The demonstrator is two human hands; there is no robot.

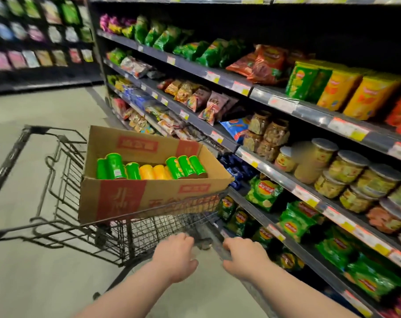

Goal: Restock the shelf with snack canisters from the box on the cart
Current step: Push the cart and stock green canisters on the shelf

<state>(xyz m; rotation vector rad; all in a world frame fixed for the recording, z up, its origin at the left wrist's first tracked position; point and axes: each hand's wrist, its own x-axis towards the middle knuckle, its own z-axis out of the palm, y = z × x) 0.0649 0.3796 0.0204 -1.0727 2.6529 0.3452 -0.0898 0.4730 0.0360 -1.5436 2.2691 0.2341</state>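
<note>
a: where is the box now?
b: the cardboard box (149, 198) sits on top of the wire cart (64, 157), at the end far from the person. its top is open and the flaps stand up.
a: and what is inside it?
b: snack canisters, all lying on their side. there are green canisters (115, 166) at the left end and again at the right end, with orange canisters (153, 172) between them. they lie close together in one row. if more are under them, i cannot tell.
a: what do the hands do?
b: the left hand (176, 255) and the right hand (243, 258) both hold the cart handle (214, 243), near to each other. the fingers of each hand are curled over the bar and pressed together. the fingertips are hidden behind it.
a: and the shelf?
b: the shelf (277, 176) stands just beside the cart, on the right side. on the board at the level of the box there are clear round jars (346, 166) with grey lids, stacked one on the other, with pale snack pieces inside. more to the left on this board are jars with brown filling (270, 131). below are green chip bags (263, 191), and above are yellow bags (339, 88). one pale canister (309, 161) among the jars is too blurred to read.
</note>
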